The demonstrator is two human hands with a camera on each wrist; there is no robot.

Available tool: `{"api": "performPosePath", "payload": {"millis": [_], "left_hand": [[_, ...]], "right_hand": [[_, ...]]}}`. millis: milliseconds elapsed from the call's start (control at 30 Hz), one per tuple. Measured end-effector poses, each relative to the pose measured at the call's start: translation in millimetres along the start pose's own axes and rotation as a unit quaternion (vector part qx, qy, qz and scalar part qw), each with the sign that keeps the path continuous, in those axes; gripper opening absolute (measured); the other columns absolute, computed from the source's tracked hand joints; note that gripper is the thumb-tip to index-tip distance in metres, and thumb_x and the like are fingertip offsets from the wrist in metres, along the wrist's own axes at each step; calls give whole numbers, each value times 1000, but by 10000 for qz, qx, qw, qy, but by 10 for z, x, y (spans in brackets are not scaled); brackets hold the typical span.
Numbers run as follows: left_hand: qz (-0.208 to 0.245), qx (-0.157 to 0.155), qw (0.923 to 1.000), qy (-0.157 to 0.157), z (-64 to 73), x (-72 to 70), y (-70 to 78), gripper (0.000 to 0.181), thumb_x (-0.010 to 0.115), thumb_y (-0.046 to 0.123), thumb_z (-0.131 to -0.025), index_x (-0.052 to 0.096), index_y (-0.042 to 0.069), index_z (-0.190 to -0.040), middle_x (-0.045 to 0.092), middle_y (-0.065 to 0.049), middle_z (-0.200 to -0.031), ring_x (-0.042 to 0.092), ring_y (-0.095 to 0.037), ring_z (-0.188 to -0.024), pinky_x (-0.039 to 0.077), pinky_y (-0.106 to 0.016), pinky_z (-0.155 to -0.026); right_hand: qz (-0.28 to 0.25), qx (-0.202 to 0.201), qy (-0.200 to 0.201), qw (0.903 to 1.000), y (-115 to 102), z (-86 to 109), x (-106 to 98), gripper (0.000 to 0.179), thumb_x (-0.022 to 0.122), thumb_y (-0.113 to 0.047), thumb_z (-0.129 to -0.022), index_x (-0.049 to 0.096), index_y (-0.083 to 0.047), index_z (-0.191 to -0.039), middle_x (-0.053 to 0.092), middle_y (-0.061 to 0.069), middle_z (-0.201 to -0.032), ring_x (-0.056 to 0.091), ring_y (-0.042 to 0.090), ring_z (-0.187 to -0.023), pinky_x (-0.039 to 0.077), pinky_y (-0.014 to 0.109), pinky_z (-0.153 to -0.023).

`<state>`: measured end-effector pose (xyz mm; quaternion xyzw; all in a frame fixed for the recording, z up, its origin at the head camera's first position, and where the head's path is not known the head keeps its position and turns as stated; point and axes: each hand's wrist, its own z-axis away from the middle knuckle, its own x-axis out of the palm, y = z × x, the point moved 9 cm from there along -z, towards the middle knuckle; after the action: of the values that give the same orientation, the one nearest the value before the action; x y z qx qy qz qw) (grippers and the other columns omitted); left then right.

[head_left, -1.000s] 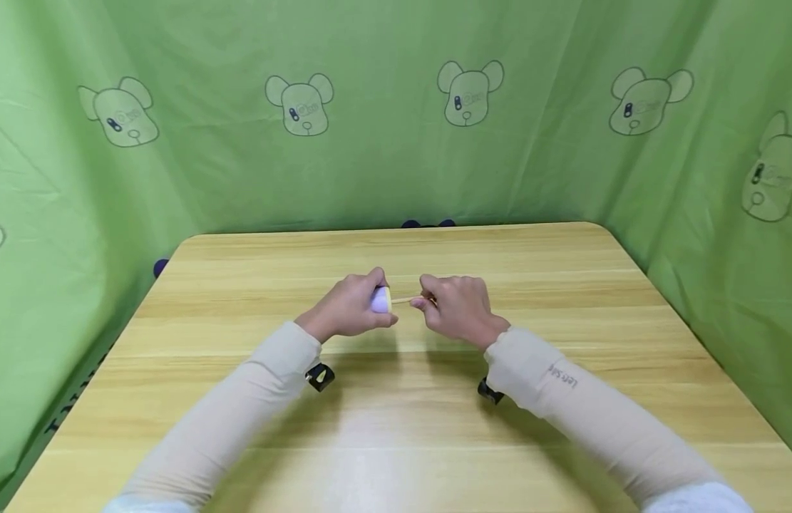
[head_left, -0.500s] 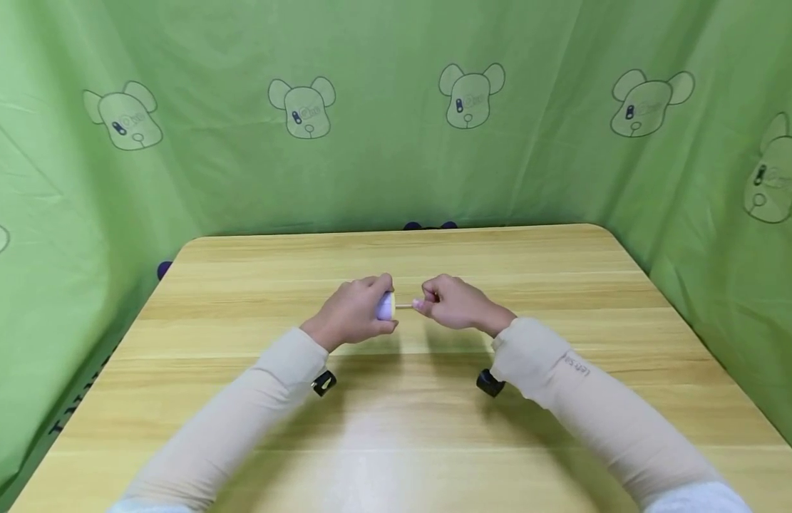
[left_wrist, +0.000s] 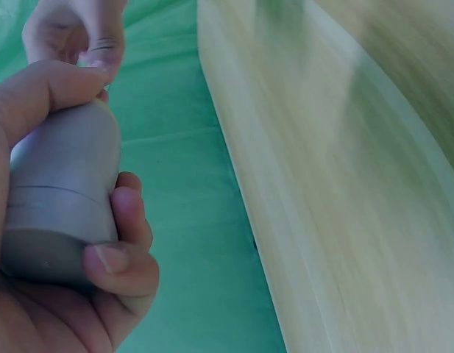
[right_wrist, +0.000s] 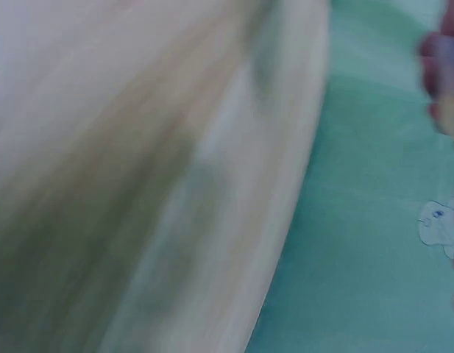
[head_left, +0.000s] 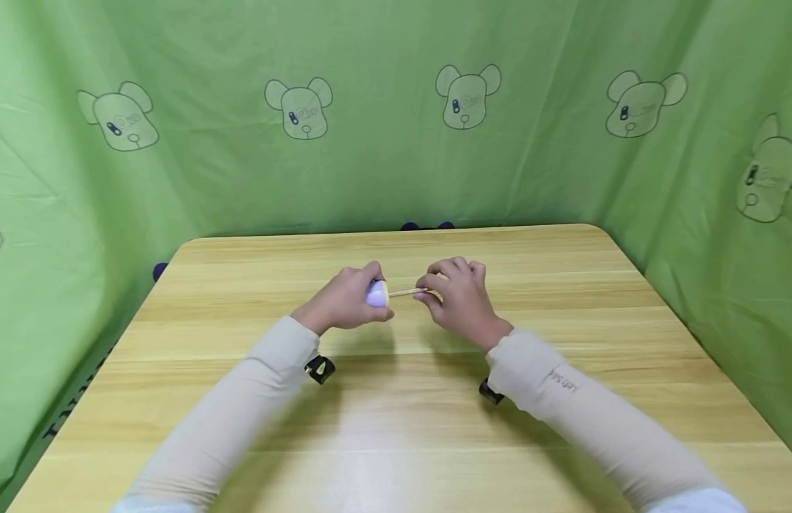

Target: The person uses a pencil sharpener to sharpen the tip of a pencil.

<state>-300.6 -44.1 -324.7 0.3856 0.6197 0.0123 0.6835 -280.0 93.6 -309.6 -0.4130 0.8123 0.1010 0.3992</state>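
My left hand wraps around a lavender, rounded pencil sharpener with a pale yellow end facing right. In the left wrist view, the sharpener looks greyish, with the thumb over its top and the fingers curled underneath. A thin, yellowish pencil runs from that yellow end to my right hand, which pinches it between thumb and fingertips. Both hands are above the table. Blurred at the right edge of the right wrist view is the sharpener's yellow end. The pencil's tip is hidden.
A light wood-grain table lies below the hands. Green cloth with printed bear heads hangs around its back and sides. Black wrist cameras sit under both cream sleeves.
My right hand has rolled: its fingers were tightly curled half a second ago and are now more extended, raised around the pencil. Both hands have shifted slightly, with the left keeping its grip.
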Motion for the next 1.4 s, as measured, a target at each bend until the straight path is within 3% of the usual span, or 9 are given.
{"api": "performPosePath", "payload": {"millis": [67,167,467,767,900,1033,1167,1267,1400], "left_hand": [[116,-54,9999,-27,-4,-15,6,42,79,28,-77,52,9,-104,60,-6,-85,59,-19,-72,50,-28,-57],[284,-121,9995,-93,-5,-30,18,42,79,29,-77,53,10,-102,60,-5,-86,58,-19,-73,50,-28,-58],[477,-150,9986,-182,15,-77,71,41,80,29,-76,53,11,-101,60,-5,-86,58,-19,-74,50,-30,-59],[516,-102,9983,-254,20,-71,80,41,80,30,-76,53,11,-102,60,-4,-86,58,-19,-74,50,-30,-60],[510,-123,9981,-327,23,-57,76,42,80,30,-76,53,11,-102,60,-4,-86,58,-19,-74,50,-30,-59],[442,-95,9981,-408,26,-51,71,41,80,30,-75,54,12,-101,60,-4,-85,57,-19,-73,50,-30,-59],[382,-27,9983,-439,30,-64,66,40,81,28,-74,54,12,-99,59,-3,-84,57,-19,-73,49,-30,-59],[372,-17,9984,-419,34,-76,58,40,81,27,-73,54,12,-99,60,-3,-84,57,-19,-73,49,-31,-60],[393,-52,9983,-435,34,-73,48,41,80,29,-74,54,11,-100,60,-4,-85,57,-19,-74,50,-30,-60]], "right_hand": [[401,-367,603,9967,-49,41,-51,13,80,-16,-80,69,-10,-85,65,6,-85,56,29,-82,31,53,-74],[649,-720,1196,9881,-102,94,-93,15,77,-17,-82,66,-8,-85,64,5,-76,57,28,-74,31,55,-72],[956,-980,2270,9642,-183,171,-211,29,61,-30,-96,64,-5,-81,63,8,-72,55,33,-74,24,57,-75],[1075,-1117,2378,9589,-212,201,-222,27,64,-27,-94,64,-4,-80,63,8,-74,53,34,-76,24,56,-74],[1095,-1218,2314,9590,-211,207,-207,29,63,-29,-95,65,-4,-80,63,8,-71,56,31,-69,29,54,-72],[1061,-1429,2044,9626,-222,224,-154,31,59,-31,-97,63,-5,-81,61,6,-66,56,24,-56,40,40,-57],[802,-1516,1777,9690,-227,237,-114,32,54,-30,-100,63,-3,-84,61,6,-68,56,20,-54,39,32,-45],[689,-1462,1808,9701,-222,243,-112,31,54,-30,-100,64,-3,-87,63,6,-72,57,21,-58,39,34,-52],[793,-1333,2172,9637,-208,254,-141,29,59,-30,-97,66,-3,-88,66,7,-77,57,27,-66,32,47,-69]]}}
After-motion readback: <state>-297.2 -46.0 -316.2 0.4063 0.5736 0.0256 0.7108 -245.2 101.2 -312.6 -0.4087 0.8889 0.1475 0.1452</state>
